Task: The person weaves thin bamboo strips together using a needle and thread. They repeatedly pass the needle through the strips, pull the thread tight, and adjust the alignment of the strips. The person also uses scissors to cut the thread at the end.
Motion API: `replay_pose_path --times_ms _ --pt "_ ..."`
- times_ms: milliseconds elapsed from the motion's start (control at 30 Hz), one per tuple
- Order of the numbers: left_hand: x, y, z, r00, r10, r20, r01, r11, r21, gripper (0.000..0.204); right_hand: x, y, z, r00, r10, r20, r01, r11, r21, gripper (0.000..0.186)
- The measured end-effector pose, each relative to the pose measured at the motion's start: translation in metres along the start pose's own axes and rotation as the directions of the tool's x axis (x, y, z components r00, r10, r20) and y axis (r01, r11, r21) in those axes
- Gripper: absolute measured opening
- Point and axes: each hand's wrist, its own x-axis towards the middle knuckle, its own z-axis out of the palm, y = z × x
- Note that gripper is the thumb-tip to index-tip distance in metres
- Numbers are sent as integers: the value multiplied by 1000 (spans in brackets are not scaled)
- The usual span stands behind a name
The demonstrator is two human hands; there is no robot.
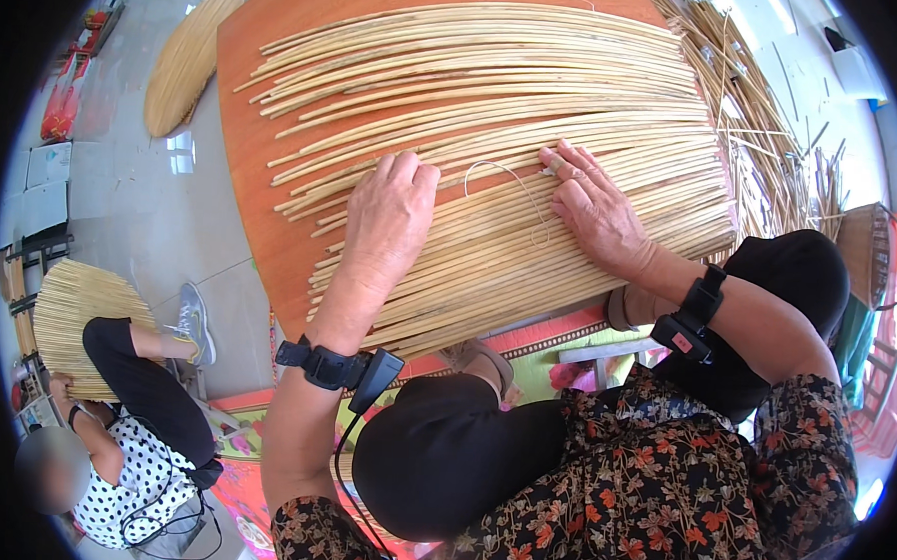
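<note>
Floral shirt (640, 479) cloth and a black-trousered knee (441, 460) are nearest the camera, set just below the work. Above them, pale stalks (458, 280) are laid side by side across an orange board (256, 207), and both hands are rested over them. The left hand (392, 202) is curled, fingers bent down and drawn together; whether anything is pinched beneath cannot be told, since the tips are turned away. The right hand (604, 212) is laid flatter, its fingers held close and pointed up and leftward; its grip cannot be made out either. By this spread, the stalks are probably kept from rolling. Between the hands, a loose loop of white thread (494, 164) is draped over them.

Toward the left, uneven stalk ends are bordered by a margin of board, so sideways room seems to be offered there. On the near side, stalks are brought close to the edge above the knees, and little room is left. At the right, the ends are crowded by a heap of loose stems (774, 159). Farther off, a fan-shaped panel (82, 309) is held by a co-worker (135, 477).
</note>
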Motion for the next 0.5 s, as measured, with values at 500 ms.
replay_pose_path --times_ms 500 --pt "3 -3 2 994 66 83 -70 997 44 20 -1 -1 0 1000 -8 1 8 1000 -7 16"
